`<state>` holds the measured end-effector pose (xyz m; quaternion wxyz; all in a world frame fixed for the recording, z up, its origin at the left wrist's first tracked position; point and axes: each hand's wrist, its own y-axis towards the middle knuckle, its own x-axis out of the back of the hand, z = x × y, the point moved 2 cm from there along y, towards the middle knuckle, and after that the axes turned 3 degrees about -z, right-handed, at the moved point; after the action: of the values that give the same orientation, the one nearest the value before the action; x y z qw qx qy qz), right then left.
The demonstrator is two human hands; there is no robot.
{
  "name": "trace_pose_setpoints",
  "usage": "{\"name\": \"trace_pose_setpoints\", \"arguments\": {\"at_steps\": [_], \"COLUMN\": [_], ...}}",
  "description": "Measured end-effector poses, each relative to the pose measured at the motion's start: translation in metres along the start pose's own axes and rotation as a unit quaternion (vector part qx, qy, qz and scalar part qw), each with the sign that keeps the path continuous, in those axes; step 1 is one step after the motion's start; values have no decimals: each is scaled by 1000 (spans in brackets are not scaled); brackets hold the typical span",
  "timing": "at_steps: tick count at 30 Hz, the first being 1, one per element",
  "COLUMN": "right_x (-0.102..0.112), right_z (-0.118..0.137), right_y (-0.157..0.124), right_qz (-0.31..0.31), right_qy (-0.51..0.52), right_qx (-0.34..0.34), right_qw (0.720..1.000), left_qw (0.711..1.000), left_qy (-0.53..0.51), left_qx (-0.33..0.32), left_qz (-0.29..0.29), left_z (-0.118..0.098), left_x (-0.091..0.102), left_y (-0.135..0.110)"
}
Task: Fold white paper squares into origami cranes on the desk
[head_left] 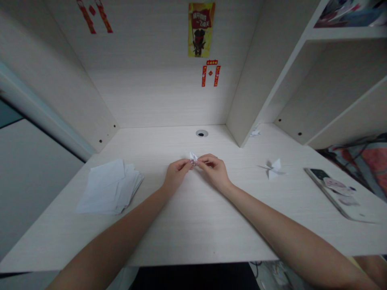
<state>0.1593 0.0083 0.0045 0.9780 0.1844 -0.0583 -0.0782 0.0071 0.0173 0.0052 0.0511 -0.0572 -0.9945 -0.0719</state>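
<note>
A small piece of folded white paper is pinched between my two hands, just above the middle of the desk. My left hand grips its left side with thumb and fingers closed. From the right, my right hand holds the other side in a similar pinch. The fingertips cover the lower part of the paper, and its pointed upper tips stick out. A folded white paper crane rests on the desk to the right of my right hand. Left of my left hand lies a stack of white paper sheets.
The pale desk has a back wall and side panels. A phone lies at the right. An upright divider meets the desk behind my right hand, near a small white paper piece. A round cable hole sits at the back.
</note>
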Motion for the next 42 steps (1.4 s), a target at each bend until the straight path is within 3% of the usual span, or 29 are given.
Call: {"name": "trace_pose_setpoints", "arguments": {"at_steps": [8, 12, 21, 26, 42], "right_x": [-3, -1, -1, 0, 0], "right_z": [-3, -3, 4, 3, 0], "right_y": [-1, 1, -2, -4, -1], "right_qz": [-5, -5, 20, 12, 12], "right_qy": [62, 46, -44, -72, -46], "right_qx": [-58, -68, 36, 52, -63], "right_qw": [996, 997, 998, 996, 997], "left_qw": [1000, 1000, 999, 1000, 999], "left_qy": [-12, -12, -11, -5, -38], "left_qx": [9, 15, 26, 13, 10], "left_qz": [-5, -16, -33, -27, 16], "left_z": [0, 0, 4, 3, 4], "left_x": [0, 1, 2, 2, 2], "left_y": [-1, -1, 2, 1, 1]}}
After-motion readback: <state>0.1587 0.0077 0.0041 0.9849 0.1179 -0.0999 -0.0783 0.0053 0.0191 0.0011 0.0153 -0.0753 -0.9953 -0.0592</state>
